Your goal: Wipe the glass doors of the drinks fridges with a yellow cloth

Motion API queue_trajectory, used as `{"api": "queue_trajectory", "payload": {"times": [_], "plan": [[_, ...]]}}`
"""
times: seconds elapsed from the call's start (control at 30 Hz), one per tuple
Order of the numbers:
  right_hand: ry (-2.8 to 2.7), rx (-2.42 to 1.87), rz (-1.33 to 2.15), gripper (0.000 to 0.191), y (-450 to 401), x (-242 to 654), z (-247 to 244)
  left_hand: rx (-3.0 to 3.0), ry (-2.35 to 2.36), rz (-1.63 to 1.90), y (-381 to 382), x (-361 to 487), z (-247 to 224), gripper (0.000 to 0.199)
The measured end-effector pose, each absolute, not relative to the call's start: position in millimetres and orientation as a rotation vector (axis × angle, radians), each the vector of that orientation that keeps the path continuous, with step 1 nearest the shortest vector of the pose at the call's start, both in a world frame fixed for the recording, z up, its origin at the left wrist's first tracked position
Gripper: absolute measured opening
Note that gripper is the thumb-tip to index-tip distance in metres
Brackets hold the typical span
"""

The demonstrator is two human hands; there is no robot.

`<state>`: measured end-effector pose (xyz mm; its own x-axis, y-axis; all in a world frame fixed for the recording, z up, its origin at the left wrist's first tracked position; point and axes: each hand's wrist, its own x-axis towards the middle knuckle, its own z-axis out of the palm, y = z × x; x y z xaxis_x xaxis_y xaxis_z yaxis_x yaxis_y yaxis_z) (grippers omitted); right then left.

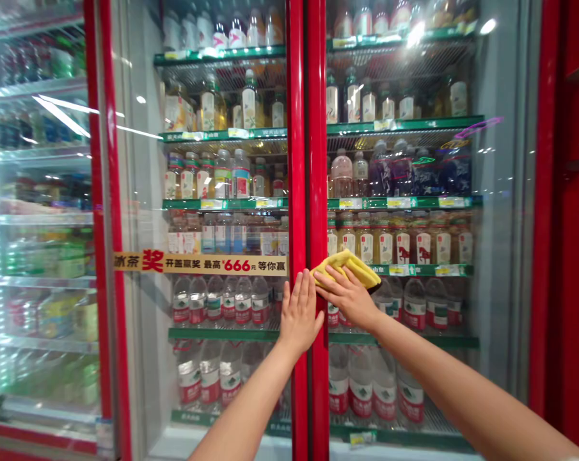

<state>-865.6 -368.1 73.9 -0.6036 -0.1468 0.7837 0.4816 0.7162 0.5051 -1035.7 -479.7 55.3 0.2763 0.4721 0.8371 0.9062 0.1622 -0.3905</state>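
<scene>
My left hand (299, 319) lies flat with its fingers stretched upward against the red door frames (317, 160) where the two glass doors meet. Just right of it, my right hand (350, 298) presses a folded yellow cloth (350, 261) with a dark edge onto the right door. The cloth reaches from the red frame over the glass, and my right fingers lie across its lower left part. A beige promotional strip (200, 263) with black and red lettering runs across the left door, ending close to my left fingertips.
Behind the glass, green-edged shelves (222, 334) carry rows of drinks, with large water bottles (359, 384) at the bottom. At the left stands another lit cooler (44, 282) with stocked shelves. A red side panel (553, 256) borders the right door.
</scene>
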Motion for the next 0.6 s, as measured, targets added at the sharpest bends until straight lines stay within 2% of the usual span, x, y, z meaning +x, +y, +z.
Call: {"api": "queue_trajectory", "payload": {"times": [0.13, 0.43, 0.6], "plan": [[-2.077, -0.208, -0.891, 0.058, -363, -860, 81, -1.535, -1.373, -0.483, -477, -1033, 70, 0.104], [-1.993, -0.259, -0.785, 0.059, -348, -857, 190, -1.609, -1.385, -0.543, -460, -1022, 186, 0.117], [-1.997, -0.252, -0.756, 0.059, -345, -858, 194, -1.621, -1.352, -0.598, -457, -1025, 190, 0.113]]}}
